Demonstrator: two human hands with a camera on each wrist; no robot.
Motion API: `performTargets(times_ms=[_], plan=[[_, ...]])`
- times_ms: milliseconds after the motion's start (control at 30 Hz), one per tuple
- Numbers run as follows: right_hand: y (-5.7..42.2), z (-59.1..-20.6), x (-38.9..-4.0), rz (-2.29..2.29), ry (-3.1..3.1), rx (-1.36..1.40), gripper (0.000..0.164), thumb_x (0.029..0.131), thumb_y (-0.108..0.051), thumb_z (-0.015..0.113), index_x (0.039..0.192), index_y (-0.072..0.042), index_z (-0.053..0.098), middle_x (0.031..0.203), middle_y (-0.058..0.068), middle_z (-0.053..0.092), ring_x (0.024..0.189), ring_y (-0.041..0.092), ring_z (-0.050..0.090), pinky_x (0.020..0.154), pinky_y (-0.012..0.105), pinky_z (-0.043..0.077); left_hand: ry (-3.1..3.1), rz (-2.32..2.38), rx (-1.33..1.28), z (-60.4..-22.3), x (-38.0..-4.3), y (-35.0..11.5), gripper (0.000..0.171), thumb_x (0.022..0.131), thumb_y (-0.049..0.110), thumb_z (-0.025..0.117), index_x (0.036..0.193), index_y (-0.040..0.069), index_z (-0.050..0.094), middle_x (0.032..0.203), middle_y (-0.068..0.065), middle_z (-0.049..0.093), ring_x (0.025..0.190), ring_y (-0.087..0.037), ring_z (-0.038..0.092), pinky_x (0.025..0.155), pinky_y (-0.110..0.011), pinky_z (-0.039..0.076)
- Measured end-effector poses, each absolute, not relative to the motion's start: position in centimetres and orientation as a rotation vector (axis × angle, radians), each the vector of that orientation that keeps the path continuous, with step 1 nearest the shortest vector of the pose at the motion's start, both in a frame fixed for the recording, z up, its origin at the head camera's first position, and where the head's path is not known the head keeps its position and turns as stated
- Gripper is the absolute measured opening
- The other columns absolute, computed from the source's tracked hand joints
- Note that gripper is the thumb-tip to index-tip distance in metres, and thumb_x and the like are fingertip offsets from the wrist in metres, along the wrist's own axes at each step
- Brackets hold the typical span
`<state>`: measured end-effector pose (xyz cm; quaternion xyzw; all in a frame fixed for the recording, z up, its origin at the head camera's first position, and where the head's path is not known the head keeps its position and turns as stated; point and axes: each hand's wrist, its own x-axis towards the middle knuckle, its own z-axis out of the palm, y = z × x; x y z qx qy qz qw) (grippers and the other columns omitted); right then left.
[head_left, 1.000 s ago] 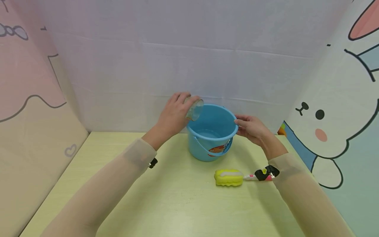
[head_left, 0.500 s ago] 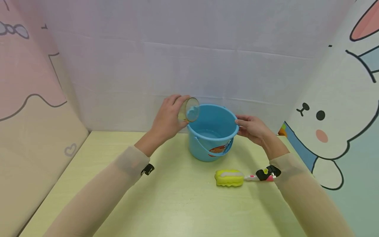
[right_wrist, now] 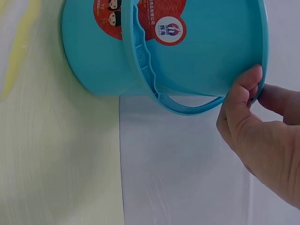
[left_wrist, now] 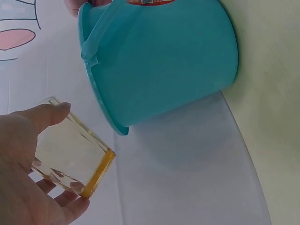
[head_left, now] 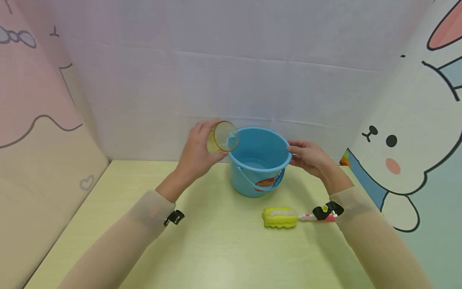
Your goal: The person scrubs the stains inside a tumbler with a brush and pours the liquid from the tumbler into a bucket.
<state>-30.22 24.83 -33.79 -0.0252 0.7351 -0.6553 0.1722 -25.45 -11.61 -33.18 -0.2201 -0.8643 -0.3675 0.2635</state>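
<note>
A clear, amber-tinted glass cup [head_left: 214, 138] is in my left hand [head_left: 195, 150], beside the left rim of a blue bucket [head_left: 252, 180]. The glass lies tilted, one round end turned toward the bucket. Thumb and fingers wrap its sides in the left wrist view, where a yellow band [left_wrist: 99, 174] marks the end nearer the bucket. On the far side, my right hand [head_left: 308, 156] pinches the bucket's right rim between thumb and fingers. The bucket stands upright on the table, its handle [right_wrist: 140, 51] hanging down over a red label [right_wrist: 152, 18]. Shallow water seems to cover its bottom.
A brush with a yellow sponge head [head_left: 279, 217] lies in front of the bucket, its white and pink handle [head_left: 306, 216] pointing right under the right wrist. A pale cloth wall [head_left: 162, 100] rises behind the light wooden table [head_left: 216, 249]. Printed cloths hang at both sides.
My left hand has drawn the glass cup left and slightly down, from over the bucket's rim to beside it, turning its round end more toward the head camera. The right hand and bucket stay put.
</note>
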Motion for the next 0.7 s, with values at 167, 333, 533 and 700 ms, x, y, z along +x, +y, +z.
performTargets(times_ms=[167, 333, 533, 700], plan=[[25.0, -33.9, -30.3, -1.856, 2.077, -0.07, 0.057, 0.114, -0.017, 0.051, 0.163, 0.004, 0.031, 0.152, 0.026, 0.046, 0.109, 0.02, 0.072, 0.09, 0.028, 0.06, -2.298, -1.058, -0.591, -33.9, -24.9, -12.3, 0.088, 0.077, 0.014, 0.097, 0.152, 0.01, 0.052, 0.141, -0.015, 0.056, 0.132, -0.03, 0.049, 0.111, -0.051, 0.043], [25.1, -33.9, -30.3, -1.852, 2.082, -0.067, 0.056, 0.114, -0.016, 0.05, 0.163, 0.003, 0.032, 0.155, 0.028, 0.044, 0.113, 0.023, 0.071, 0.092, 0.029, 0.06, -2.301, -1.13, -0.552, -34.8, -24.1, -13.0, 0.089, 0.076, 0.014, 0.098, 0.152, 0.01, 0.052, 0.143, -0.011, 0.056, 0.132, -0.028, 0.05, 0.111, -0.051, 0.043], [24.9, -33.9, -30.4, -1.855, 2.075, -0.063, 0.056, 0.114, -0.016, 0.05, 0.164, 0.003, 0.031, 0.156, 0.028, 0.043, 0.107, 0.02, 0.072, 0.092, 0.029, 0.06, -2.327, -1.205, -0.488, -36.0, -23.0, -13.8, 0.09, 0.077, 0.016, 0.098, 0.153, 0.009, 0.05, 0.144, -0.012, 0.053, 0.131, -0.03, 0.051, 0.108, -0.053, 0.045], [24.7, -33.8, -30.3, -1.861, 2.074, -0.056, 0.056, 0.114, -0.016, 0.05, 0.163, 0.003, 0.032, 0.152, 0.027, 0.046, 0.105, 0.019, 0.072, 0.089, 0.029, 0.061, -2.352, -1.274, -0.445, -37.0, -22.0, -14.1, 0.09, 0.077, 0.018, 0.097, 0.153, 0.006, 0.049, 0.146, -0.014, 0.052, 0.127, -0.035, 0.052, 0.102, -0.056, 0.049]])
